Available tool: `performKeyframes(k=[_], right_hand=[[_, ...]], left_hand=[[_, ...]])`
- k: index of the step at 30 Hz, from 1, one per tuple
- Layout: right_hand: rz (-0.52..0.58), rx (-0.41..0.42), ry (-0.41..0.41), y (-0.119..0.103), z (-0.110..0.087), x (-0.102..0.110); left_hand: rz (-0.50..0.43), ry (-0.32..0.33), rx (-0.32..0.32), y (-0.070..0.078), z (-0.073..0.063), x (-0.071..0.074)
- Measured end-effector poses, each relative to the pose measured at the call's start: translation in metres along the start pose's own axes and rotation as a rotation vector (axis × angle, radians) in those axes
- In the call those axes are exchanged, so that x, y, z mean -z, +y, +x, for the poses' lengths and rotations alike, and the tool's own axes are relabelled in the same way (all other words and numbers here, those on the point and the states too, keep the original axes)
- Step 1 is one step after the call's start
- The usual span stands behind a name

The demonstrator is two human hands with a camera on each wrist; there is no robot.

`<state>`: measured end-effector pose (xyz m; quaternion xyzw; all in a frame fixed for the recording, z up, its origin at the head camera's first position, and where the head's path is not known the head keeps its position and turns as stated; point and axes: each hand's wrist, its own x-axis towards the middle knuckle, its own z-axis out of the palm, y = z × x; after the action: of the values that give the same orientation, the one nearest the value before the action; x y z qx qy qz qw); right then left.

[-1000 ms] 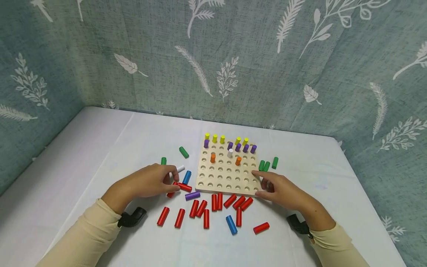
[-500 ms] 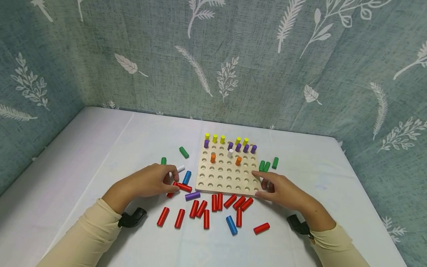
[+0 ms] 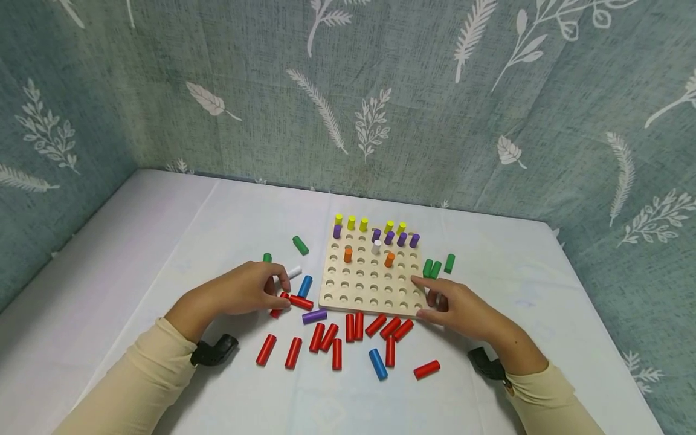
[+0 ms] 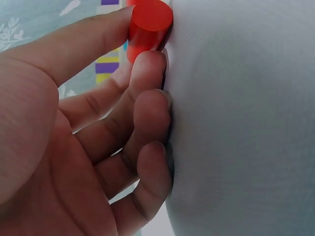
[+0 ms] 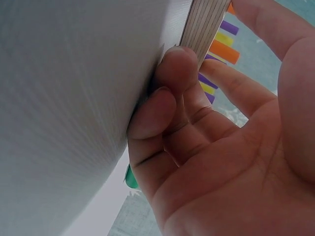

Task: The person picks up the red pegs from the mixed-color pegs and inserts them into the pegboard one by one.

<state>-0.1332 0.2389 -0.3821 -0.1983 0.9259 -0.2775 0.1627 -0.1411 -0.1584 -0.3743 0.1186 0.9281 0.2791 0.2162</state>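
Pegboard (image 3: 367,293): square, pale wood; centre of frame.
Seated cylinders: yellow pegs (image 3: 351,222), purple pegs (image 3: 402,240), orange pegs (image 3: 348,255), white peg (image 3: 376,247).
Fill: judged partial; lower rows vacant.
Loose cylinders: mostly red pegs (image 3: 337,354), lower centre.
Left hand (image 3: 250,290): thumb against red peg; grasp cannot be determined.
Right hand (image 3: 454,308): not clasping; touches pegboard's right edge.

Grey-green cloth (image 3: 261,133) hangs beyond the far edge of the white desk (image 3: 500,248) and along both its sides. White feathery fronds (image 3: 319,109), leafy sprigs (image 3: 372,124) and single broad leaves (image 3: 205,98) are printed over it. One faint, straight crease (image 3: 184,232) runs down the desk's left part.
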Motion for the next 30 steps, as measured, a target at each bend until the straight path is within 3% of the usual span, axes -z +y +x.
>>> performKeyframes(k=[13,30], right_hand=[[-0.001,-0.001,0.003,0.0008,0.0009,0.0],[-0.009,0.001,-0.005,0.0022,0.0007,-0.0001]], left_hand=[[-0.004,-0.006,0.002,0.001,-0.0009,0.0021],[0.086,0.02,0.031,0.0078,-0.0034,-0.0003]])
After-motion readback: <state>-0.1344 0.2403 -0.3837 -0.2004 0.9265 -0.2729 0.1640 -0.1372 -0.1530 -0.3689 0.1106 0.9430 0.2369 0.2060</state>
